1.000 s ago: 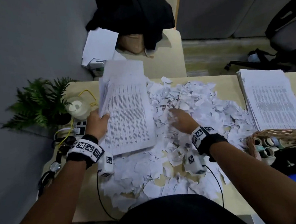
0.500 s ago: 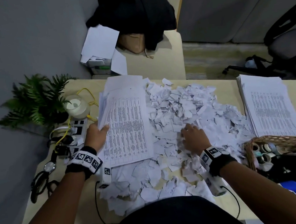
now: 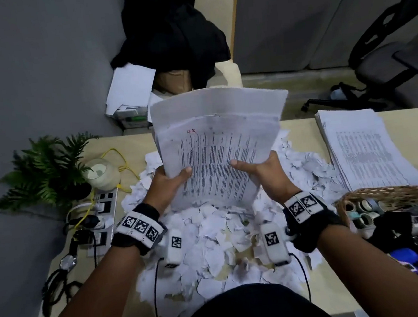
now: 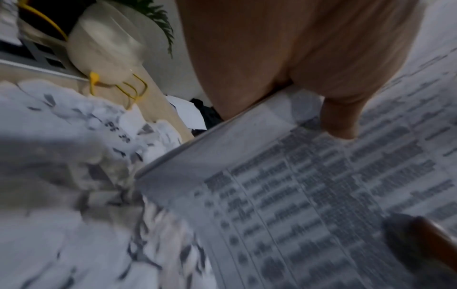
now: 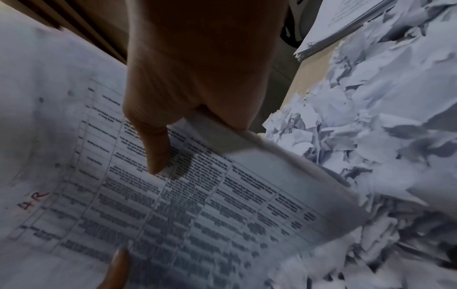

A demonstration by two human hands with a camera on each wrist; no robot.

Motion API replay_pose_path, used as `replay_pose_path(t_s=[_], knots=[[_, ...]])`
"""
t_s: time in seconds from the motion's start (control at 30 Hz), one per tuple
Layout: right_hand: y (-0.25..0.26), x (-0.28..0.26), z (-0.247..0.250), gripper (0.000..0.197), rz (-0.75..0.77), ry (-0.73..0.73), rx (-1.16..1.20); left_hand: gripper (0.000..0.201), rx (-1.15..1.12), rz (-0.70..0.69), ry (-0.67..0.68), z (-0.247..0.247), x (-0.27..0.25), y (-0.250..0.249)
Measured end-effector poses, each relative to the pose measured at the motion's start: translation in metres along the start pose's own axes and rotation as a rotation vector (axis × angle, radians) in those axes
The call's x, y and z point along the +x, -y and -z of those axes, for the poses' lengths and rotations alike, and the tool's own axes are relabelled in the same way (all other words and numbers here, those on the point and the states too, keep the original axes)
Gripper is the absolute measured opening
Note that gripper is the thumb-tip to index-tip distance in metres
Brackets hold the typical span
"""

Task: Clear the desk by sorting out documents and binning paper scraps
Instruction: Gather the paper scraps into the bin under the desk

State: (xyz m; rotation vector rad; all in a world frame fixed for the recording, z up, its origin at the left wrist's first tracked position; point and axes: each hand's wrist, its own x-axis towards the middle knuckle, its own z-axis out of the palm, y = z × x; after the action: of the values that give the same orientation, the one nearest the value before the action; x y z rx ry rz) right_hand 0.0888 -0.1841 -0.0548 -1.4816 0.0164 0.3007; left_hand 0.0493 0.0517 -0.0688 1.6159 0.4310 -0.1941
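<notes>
Documents [image 3: 216, 142], a thick sheaf of printed pages, are held up above the tabletop [image 3: 299, 129] by both hands, tilted toward the person with the top edge curling back. Left hand [image 3: 166, 185] grips the sheaf's lower left edge, thumb pressed on the front page and fingers curled behind; the left wrist view shows that thumb [image 4: 338, 119] on the printed table. Right hand [image 3: 267, 170] grips the lower right edge the same way, its thumb [image 5: 153, 144] lying across the text. The front page carries dense columns of print and a small red handwritten mark [image 3: 191, 131] near the top. Below and around the sheaf, a wide heap of torn white scraps [image 3: 210, 237] covers the middle of the tabletop, reaching to the near edge. A second stack [image 3: 365, 148] of printed sheets lies flat at the right, just beside the scraps. A wicker basket [image 3: 384, 192] of tape rolls and small items sits at the near right. At the left stand a fern [image 3: 45, 171], a round pale jar [image 3: 101, 175] touched by a yellow cable [image 3: 124, 164], a power strip [image 3: 105, 206] and a wristwatch [image 3: 67, 262]. Beyond the tabletop, dark clothing [image 3: 173, 36] hangs over a cream chair [image 3: 216, 12], with loose sheets [image 3: 132, 89] beside it
</notes>
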Motion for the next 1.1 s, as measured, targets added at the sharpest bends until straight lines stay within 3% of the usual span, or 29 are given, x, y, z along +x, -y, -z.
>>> replay_pose_path(t_s=[0.07, 0.17, 0.23, 0.3, 0.43, 0.53, 0.7, 0.9, 1.1], knots=[[-0.009, -0.009, 0.004, 0.039, 0.012, -0.042, 0.013, 0.041, 0.042, 0.02, 0.025, -0.012, -0.009, 0.0], [-0.024, -0.021, 0.0, 0.037, -0.013, -0.091, -0.029, 0.026, -0.005, 0.036, -0.055, -0.037, -0.017, 0.005], [-0.024, -0.023, 0.003, 0.032, -0.002, -0.158, -0.078, 0.041, -0.023, 0.003, -0.091, -0.051, -0.015, -0.003], [-0.003, -0.018, 0.017, 0.027, 0.013, -0.25, -0.104, 0.044, 0.034, -0.059, -0.072, -0.063, -0.007, -0.018], [0.06, -0.003, 0.075, 0.026, 0.136, -0.354, -0.281, 0.027, 0.224, -0.281, 0.092, -0.101, 0.013, -0.079], [0.101, 0.01, 0.138, 0.041, 0.178, -0.395, -0.348, 0.042, 0.284, -0.363, 0.146, -0.15, 0.029, -0.115], [0.135, 0.039, 0.247, 0.071, 0.098, -0.459, -0.473, 0.041, 0.246, -0.314, 0.276, -0.255, 0.05, -0.149], [0.134, 0.055, 0.352, 0.06, -0.048, -0.502, -0.662, 0.036, 0.379, -0.17, 0.464, -0.369, 0.083, -0.146], [0.082, 0.065, 0.43, 0.054, -0.18, -0.628, -0.823, 0.02, 0.408, 0.026, 0.449, -0.453, 0.13, -0.099]])
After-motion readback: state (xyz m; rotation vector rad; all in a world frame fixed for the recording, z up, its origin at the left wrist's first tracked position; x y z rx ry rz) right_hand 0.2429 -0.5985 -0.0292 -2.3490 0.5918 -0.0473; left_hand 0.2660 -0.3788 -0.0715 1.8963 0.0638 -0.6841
